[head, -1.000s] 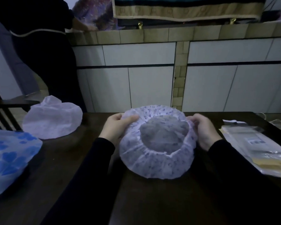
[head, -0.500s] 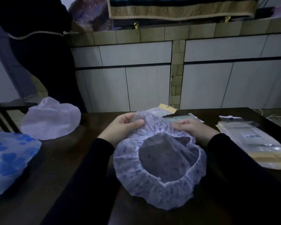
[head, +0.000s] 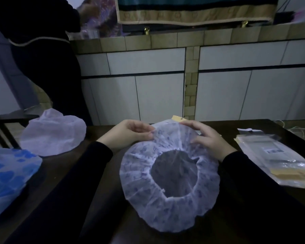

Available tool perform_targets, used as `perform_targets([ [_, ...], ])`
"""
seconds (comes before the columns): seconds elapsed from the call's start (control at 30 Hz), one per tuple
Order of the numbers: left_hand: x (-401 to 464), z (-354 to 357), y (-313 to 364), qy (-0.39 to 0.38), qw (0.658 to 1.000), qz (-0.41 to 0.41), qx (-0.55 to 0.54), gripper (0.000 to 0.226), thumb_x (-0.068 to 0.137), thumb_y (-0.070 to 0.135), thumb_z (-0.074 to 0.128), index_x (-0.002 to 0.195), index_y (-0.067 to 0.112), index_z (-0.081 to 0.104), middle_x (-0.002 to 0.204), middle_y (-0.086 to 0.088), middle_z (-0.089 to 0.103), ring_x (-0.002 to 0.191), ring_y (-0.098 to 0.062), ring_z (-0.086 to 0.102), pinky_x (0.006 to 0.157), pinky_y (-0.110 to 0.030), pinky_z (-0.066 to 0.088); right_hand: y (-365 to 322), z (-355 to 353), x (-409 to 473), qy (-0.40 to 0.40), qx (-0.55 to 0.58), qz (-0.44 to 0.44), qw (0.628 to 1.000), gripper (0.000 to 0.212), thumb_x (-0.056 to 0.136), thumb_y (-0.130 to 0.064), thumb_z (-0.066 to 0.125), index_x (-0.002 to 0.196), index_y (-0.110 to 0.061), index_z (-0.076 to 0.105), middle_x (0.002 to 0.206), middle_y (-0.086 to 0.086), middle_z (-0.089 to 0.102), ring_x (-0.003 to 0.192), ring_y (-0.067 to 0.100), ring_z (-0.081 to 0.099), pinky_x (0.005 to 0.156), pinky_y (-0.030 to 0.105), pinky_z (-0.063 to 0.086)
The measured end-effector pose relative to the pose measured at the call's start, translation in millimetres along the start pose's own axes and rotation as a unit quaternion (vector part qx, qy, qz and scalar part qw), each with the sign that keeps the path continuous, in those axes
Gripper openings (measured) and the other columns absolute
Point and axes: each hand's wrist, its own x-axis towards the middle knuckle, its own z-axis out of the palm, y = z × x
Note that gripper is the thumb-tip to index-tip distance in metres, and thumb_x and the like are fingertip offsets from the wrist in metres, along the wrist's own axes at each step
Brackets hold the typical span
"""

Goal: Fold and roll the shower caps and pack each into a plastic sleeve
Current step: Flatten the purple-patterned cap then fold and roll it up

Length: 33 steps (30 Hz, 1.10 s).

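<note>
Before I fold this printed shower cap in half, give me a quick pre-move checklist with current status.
1. Left hand pinching the far edge of the printed shower cap: ok.
2. Right hand on the cap's far edge, fingers curled over it: ok.
3. Cap opened out, elastic opening facing up: ok.
4. Near half lying on the table: ok.
5. Stack of plastic sleeves at the right, apart from the cap: ok.
6. Something tan-edged behind the cap; touching or not: cannot tell.
</note>
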Motion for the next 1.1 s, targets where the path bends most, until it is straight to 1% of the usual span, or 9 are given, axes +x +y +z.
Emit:
perform_targets([
  [0.13,5,12,17,-0.023,0.995,0.072,0.061,0.01,0.082,0.011,0.073,0.09,0.016,0.074,0.078,0.0,0.073,0.069,-0.008,0.066,0.065,-0.017,0.055,-17,13,-2,0.005,-0.13,-0.054,0.99,0.053,0.081,-0.062,0.061,0.123,-0.03,0.06,0.119,-0.016,0.061,0.106,-0.009,0.054,0.09,0.022,0.045],
  [0.23,0,8,24,-0.031,0.996,0.021,0.079,0.027,0.083,0.042,0.07,0.097,0.019,0.075,0.09,0.002,0.076,0.083,-0.012,0.071,0.075,-0.025,0.057,-11,19,3,0.132,-0.204,-0.048,0.969,0.048,0.08,-0.058,0.06,0.085,-0.011,0.067,0.077,0.01,0.065,0.072,0.024,0.06,0.069,0.048,0.053],
  [0.33,-2,-8,14,-0.023,0.985,-0.077,0.155,0.058,0.071,0.073,0.062,0.095,0.022,0.076,0.088,0.005,0.076,0.078,-0.008,0.07,0.067,-0.023,0.051,-2,15,5,0.202,-0.154,0.027,0.967,0.036,0.088,-0.044,0.059,0.086,-0.008,0.066,0.078,0.013,0.065,0.076,0.028,0.061,0.075,0.051,0.053],
  [0.43,-6,-11,1,-0.019,0.989,-0.097,0.114,0.052,0.068,0.059,0.076,0.09,0.012,0.077,0.085,-0.006,0.076,0.07,-0.014,0.068,0.063,-0.028,0.052,5,16,6,0.181,-0.12,0.089,0.972,0.026,0.096,-0.033,0.052,0.102,-0.01,0.063,0.092,0.004,0.065,0.09,0.022,0.06,0.088,0.047,0.05],
  [0.5,-4,-14,-9,0.013,0.992,-0.075,0.101,0.041,0.066,0.044,0.084,0.087,0.009,0.076,0.084,-0.005,0.076,0.076,-0.02,0.072,0.074,-0.035,0.058,9,17,7,0.18,-0.118,0.103,0.971,0.016,0.097,-0.029,0.051,0.095,-0.02,0.063,0.09,-0.005,0.064,0.089,0.017,0.06,0.087,0.044,0.05],
  [0.63,0,-31,-20,0.138,0.982,-0.026,0.127,0.059,0.053,0.052,0.088,0.081,0.003,0.071,0.071,0.003,0.071,0.065,-0.012,0.064,0.062,-0.029,0.049,11,5,8,0.196,-0.076,0.142,0.967,0.017,0.091,-0.015,0.056,0.08,-0.015,0.068,0.088,0.005,0.066,0.092,0.026,0.061,0.086,0.045,0.05],
  [0.8,-7,-22,-12,0.026,0.991,0.037,0.124,0.012,0.065,0.032,0.083,0.061,0.028,0.072,0.06,0.012,0.068,0.058,0.0,0.061,0.059,-0.019,0.048,-7,10,2,0.027,-0.016,0.051,0.998,0.035,0.082,-0.033,0.06,0.115,-0.023,0.063,0.108,0.001,0.063,0.102,0.015,0.059,0.089,0.029,0.048],
  [0.97,1,-11,-18,0.072,0.984,0.097,0.131,0.039,0.076,0.051,0.069,0.054,0.019,0.063,0.052,0.008,0.047,0.051,-0.006,0.041,0.053,-0.025,0.032,-6,20,4,0.063,-0.171,0.051,0.982,0.021,0.087,-0.036,0.067,0.104,-0.024,0.066,0.1,-0.013,0.062,0.094,0.007,0.056,0.074,0.016,0.043],
  [1.1,8,-18,-37,0.206,0.947,0.097,0.227,0.047,0.08,0.054,0.068,0.058,0.013,0.059,0.053,0.003,0.053,0.052,-0.01,0.044,0.055,-0.03,0.037,1,14,4,0.119,-0.159,0.123,0.972,0.016,0.09,-0.032,0.063,0.095,-0.018,0.062,0.097,-0.01,0.059,0.097,0.013,0.056,0.082,0.031,0.045],
])
